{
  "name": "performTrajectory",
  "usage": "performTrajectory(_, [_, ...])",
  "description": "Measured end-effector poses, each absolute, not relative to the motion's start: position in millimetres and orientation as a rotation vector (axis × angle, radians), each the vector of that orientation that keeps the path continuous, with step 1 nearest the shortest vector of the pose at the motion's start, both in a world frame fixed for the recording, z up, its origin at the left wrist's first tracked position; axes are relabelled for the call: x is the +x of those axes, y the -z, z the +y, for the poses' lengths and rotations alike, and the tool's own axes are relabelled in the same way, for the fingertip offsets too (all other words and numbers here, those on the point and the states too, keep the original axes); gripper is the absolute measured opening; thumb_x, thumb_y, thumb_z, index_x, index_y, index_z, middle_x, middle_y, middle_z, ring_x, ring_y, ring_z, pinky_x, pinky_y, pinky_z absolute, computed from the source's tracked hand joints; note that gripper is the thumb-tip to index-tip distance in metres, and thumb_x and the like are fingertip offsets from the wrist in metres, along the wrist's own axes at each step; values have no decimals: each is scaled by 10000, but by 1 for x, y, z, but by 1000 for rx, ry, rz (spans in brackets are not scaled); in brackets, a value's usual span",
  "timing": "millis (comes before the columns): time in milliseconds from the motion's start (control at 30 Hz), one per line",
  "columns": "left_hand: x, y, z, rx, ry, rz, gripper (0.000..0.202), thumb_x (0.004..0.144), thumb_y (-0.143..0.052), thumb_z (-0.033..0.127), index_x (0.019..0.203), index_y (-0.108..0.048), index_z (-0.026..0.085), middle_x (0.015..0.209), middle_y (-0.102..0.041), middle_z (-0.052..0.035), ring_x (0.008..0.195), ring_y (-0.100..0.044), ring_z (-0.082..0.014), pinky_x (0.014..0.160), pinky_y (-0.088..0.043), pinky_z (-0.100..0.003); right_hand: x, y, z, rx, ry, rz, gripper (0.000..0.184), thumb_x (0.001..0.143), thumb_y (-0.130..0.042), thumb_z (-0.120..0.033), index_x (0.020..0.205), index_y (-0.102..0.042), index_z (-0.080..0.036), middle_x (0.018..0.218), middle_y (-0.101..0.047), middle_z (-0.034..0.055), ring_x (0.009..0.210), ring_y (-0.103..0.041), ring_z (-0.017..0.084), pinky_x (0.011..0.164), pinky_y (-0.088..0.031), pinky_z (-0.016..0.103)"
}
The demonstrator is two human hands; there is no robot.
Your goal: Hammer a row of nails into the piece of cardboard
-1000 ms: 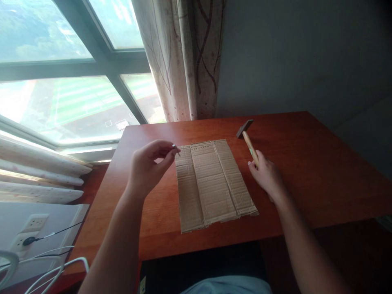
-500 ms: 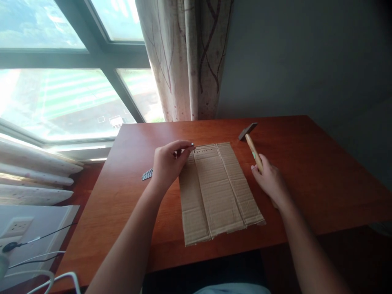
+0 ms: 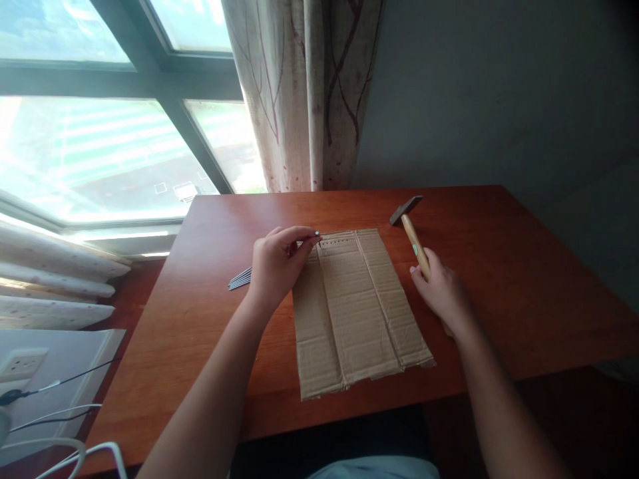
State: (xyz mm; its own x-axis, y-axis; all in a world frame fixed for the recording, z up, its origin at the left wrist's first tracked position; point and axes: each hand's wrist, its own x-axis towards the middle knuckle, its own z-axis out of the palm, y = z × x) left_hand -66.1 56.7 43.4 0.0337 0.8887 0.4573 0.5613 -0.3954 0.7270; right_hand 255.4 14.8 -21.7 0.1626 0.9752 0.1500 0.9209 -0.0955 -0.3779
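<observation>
A sheet of brown corrugated cardboard point(image 3: 357, 306) lies flat on the wooden table, with a row of small dark holes near its far edge. My left hand point(image 3: 279, 263) pinches a nail point(image 3: 317, 234) upright at the left end of that row; the nail's bright head shows above the fingertips. Off to the right, my right hand point(image 3: 439, 286) is closed around the wooden handle of a hammer point(image 3: 413, 233), whose metal head points away from me over the table. Several more nails point(image 3: 240, 278) lie together beside the left hand, partly hidden by it.
The reddish-brown table point(image 3: 519, 279) reaches to a grey wall point(image 3: 479, 93) at the back right. A window point(image 3: 100, 153) and a patterned curtain point(image 3: 294, 93) stand behind it. Cables point(image 3: 74, 442) and a wall socket point(image 3: 24, 364) are at the lower left.
The view has shifted slightly. Both hands keep their grips, the left on the nail at the cardboard's far edge and the right on the hammer; otherwise little differs.
</observation>
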Motion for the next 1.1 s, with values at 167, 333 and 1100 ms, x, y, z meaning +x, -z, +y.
performTrajectory(167, [-65, -44, 56, 1968, -1305, 1480, 108, 844, -691, 287, 869, -779, 229, 812, -751, -9, 613, -552, -114, 632, -482, -255, 255, 21, 14, -2077, -195, -1806, 565, 910, -439, -378, 1385, -500, -77, 975, -730, 193, 849, -686, 330, 722, -494, 394])
performTrajectory(333, [-65, -44, 56, 1968, -1296, 1481, 121, 846, -686, 308, 870, -780, 235, 823, -755, -13, 617, -555, -120, 626, -483, -260, 255, 19, 14, -2072, -188, -1807, 555, 909, -441, -381, 1376, -508, -88, 961, -732, 184, 826, -685, 326, 713, -492, 392])
performTrajectory(1100, [-63, -47, 54, 2047, -1300, 1488, 125, 865, -672, 293, 888, -779, 231, 783, -711, -24, 621, -557, -127, 646, -481, -271, 256, 21, 15, -2061, -215, -1795, 565, 906, -449, -372, 1383, -500, -73, 967, -730, 186, 859, -688, 340, 729, -493, 404])
